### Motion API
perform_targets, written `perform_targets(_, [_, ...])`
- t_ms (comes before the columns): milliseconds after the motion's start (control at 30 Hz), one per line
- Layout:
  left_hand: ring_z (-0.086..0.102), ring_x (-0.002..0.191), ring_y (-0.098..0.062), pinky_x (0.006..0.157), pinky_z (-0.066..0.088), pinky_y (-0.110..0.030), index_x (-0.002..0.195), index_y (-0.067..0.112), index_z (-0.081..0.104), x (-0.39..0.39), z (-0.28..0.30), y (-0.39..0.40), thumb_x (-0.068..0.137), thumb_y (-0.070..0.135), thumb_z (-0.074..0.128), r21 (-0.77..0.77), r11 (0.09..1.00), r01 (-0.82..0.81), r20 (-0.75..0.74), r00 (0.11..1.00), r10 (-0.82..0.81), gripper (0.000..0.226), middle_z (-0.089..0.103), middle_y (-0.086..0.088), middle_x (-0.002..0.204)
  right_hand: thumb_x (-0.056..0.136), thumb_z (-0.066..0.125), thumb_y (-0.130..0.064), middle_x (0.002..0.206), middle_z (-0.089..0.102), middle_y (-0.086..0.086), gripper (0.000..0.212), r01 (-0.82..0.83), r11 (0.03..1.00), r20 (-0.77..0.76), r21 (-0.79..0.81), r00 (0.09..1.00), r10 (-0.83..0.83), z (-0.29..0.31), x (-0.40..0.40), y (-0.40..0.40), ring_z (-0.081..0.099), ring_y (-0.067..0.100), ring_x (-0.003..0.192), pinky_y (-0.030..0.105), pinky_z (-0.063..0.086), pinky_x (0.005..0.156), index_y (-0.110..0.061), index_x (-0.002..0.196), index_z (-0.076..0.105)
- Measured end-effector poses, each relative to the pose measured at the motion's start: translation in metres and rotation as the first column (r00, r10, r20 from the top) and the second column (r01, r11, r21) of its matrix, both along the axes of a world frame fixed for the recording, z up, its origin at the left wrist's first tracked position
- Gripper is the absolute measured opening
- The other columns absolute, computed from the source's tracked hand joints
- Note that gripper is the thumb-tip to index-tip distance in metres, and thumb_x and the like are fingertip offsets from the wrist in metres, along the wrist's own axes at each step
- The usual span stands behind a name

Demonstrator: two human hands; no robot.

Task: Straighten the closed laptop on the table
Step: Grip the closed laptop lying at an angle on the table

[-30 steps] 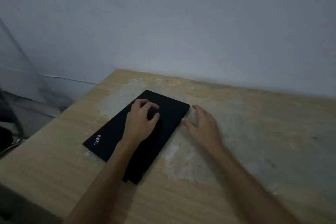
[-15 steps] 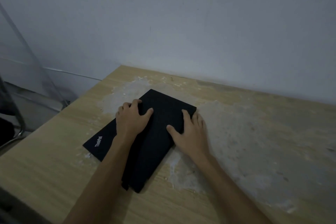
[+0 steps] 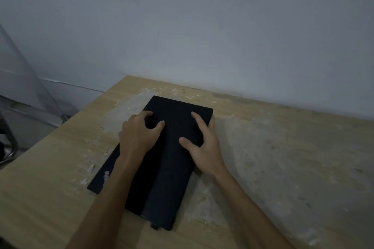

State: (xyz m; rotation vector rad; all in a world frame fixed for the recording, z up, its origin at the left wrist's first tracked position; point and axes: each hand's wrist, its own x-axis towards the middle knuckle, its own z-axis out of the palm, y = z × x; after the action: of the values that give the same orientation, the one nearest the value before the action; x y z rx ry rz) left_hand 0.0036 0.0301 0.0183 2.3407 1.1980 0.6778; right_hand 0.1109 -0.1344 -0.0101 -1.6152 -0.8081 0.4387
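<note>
- The closed laptop (image 3: 162,168) lies flat on the worktop (image 3: 283,168), toward its far left corner. Its far short edge sits near the wall-side edge, and its long sides run aslant to the worktop's edges.
- The left hand (image 3: 139,133) rests on the lid's far half near the left long edge, fingers curled and pressing down with the thumb spread toward the middle. It grips nothing.
- The right hand (image 3: 202,143) lies spread over the right long edge near the far right corner: forefinger and thumb on the lid, the other fingers seemingly down the side.
- The step in hand looks like the turning itself, with both palms placed to pivot the laptop. It is not yet square.
- The next move calls for a flat sliding twist, one hand pushing and the other drawing back, until the long sides run parallel to the worktop's left edge. The scuffed, flaking surface may drag.
</note>
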Motion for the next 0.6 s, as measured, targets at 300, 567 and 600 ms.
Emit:
perform_targets(300, [0.063,0.112,-0.027,0.081,0.051,-0.033,0.132,0.025,0.053,0.036,0.001,-0.035,0.087,0.048,0.075,-0.338,0.921,0.195,0.135,0.978,-0.158,0.056,0.06,-0.007,0.134,0.1,0.057,0.001,0.162,0.046,-0.007,0.072,0.214,0.958,-0.176,0.189,0.968,-0.182,0.039,0.073,-0.046,0.045,0.003,0.145,0.033,0.043,0.117,-0.031,0.16,0.034])
perform_targets(567, [0.074,0.087,-0.017,0.059,0.056,-0.023,0.129,0.034,0.037,0.091,0.001,-0.067,0.087,0.043,0.077,-0.496,0.798,0.343,0.322,0.926,-0.198,0.059,0.066,-0.001,0.113,0.107,0.047,-0.008,0.133,0.072,0.003,0.048,0.267,0.963,-0.225,0.02,0.94,-0.256,0.049,0.116,-0.107,0.072,0.019,0.116,0.044,0.058,0.101,-0.026,0.151,0.053])
perform_targets(600, [0.075,0.081,-0.013,0.055,0.056,-0.019,0.129,0.033,0.037,0.097,0.002,-0.07,0.087,0.043,0.078,-0.496,0.792,0.357,0.332,0.92,-0.207,0.059,0.067,-0.001,0.11,0.108,0.046,-0.009,0.136,0.07,0.001,0.047,0.274,0.962,-0.211,0.015,0.941,-0.265,0.051,0.119,-0.113,0.069,0.019,0.122,0.045,0.055,0.105,-0.026,0.151,0.052])
